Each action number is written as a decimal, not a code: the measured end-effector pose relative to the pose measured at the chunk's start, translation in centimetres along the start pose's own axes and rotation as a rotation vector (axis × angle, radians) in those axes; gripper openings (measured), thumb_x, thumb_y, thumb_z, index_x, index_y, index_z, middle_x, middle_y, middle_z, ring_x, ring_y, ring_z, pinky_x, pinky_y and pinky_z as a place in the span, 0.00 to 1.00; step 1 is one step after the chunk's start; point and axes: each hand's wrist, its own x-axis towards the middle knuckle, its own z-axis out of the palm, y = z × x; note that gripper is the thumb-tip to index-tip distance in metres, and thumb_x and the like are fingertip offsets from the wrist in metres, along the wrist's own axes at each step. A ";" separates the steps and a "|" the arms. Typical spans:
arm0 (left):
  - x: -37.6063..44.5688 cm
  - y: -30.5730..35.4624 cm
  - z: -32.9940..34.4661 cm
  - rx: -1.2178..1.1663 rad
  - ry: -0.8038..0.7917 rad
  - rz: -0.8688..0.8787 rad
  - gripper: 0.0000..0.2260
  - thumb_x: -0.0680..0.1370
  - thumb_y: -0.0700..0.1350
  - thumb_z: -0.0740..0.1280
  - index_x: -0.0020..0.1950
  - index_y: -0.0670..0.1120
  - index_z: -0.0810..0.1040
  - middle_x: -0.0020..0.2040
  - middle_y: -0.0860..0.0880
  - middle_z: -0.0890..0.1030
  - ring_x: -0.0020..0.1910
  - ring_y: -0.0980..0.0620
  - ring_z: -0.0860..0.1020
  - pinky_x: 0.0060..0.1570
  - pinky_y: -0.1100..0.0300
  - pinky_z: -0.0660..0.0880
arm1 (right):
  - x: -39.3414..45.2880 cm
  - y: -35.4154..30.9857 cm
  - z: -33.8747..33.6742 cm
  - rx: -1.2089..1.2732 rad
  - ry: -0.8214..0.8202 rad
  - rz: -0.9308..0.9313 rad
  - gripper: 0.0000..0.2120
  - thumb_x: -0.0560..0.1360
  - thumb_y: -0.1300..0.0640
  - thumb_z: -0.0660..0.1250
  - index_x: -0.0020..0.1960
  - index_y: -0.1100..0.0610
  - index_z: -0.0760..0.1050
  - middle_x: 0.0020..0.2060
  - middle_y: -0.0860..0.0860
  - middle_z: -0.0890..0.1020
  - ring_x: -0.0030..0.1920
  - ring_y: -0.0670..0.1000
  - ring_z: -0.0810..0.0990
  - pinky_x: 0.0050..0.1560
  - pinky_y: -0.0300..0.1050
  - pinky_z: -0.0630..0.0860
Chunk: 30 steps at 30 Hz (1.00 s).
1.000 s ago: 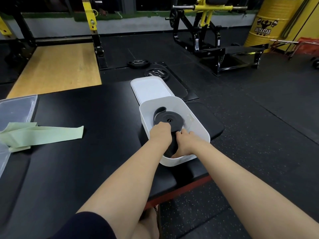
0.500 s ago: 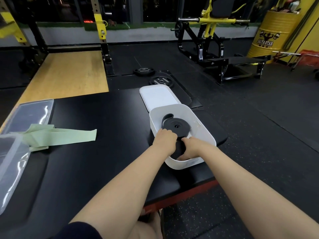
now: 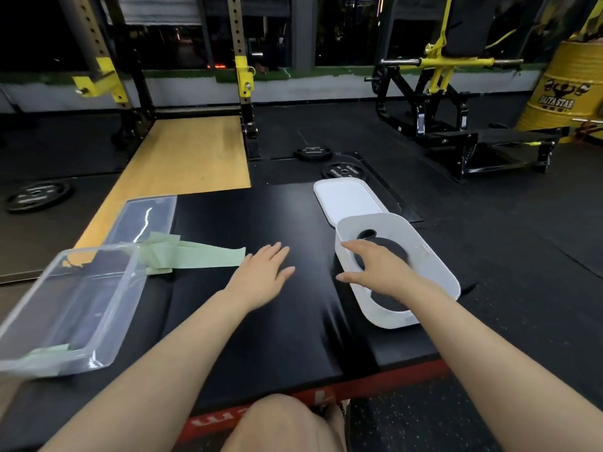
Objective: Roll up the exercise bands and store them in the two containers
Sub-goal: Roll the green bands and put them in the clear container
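Note:
A rolled black band [image 3: 390, 247] lies inside the white container [image 3: 434, 265] at the right edge of the black mat. My right hand [image 3: 375, 267] hovers over that container's near left rim with fingers spread, holding nothing. My left hand [image 3: 262, 272] is flat and open above the mat, fingertips close to the end of the light green band [image 3: 195, 256]. The green band lies unrolled, stretching left into the clear plastic container [image 3: 71, 305], where another part of it shows at the near wall.
The white lid [image 3: 346, 199] lies just behind the white container. A clear lid [image 3: 143, 216] rests behind the clear container. Weight plates [image 3: 342, 171] sit on the floor beyond the mat, with a yellow rack and a bench machine farther back. My knee shows below the mat's red front edge.
Both hands have come out of the white container, leaving the black roll inside. My left hand moved left toward the green band; the view swung left and the clear container came into view.

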 end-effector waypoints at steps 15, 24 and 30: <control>-4.3 -14.6 0.3 -0.135 -0.034 -0.357 0.22 0.82 0.52 0.52 0.75 0.47 0.59 0.76 0.47 0.58 0.72 0.44 0.63 0.69 0.50 0.63 | 8.4 -12.9 7.8 -0.018 -0.115 -0.133 0.29 0.75 0.46 0.66 0.74 0.50 0.62 0.71 0.50 0.68 0.70 0.52 0.66 0.66 0.52 0.68; 0.0 -16.9 2.2 -0.158 -0.031 -0.290 0.20 0.83 0.48 0.52 0.75 0.47 0.59 0.75 0.49 0.61 0.73 0.49 0.62 0.68 0.54 0.63 | 14.3 -14.3 12.8 -0.132 -0.149 -0.052 0.20 0.76 0.45 0.64 0.64 0.53 0.70 0.57 0.52 0.75 0.56 0.53 0.75 0.46 0.45 0.71; 2.6 -17.1 4.0 -0.129 -0.026 -0.244 0.20 0.83 0.48 0.52 0.75 0.46 0.60 0.75 0.48 0.62 0.73 0.48 0.61 0.70 0.53 0.62 | 17.0 -14.0 14.9 -0.085 -0.012 0.128 0.17 0.79 0.47 0.61 0.56 0.61 0.74 0.56 0.53 0.74 0.56 0.54 0.74 0.44 0.45 0.70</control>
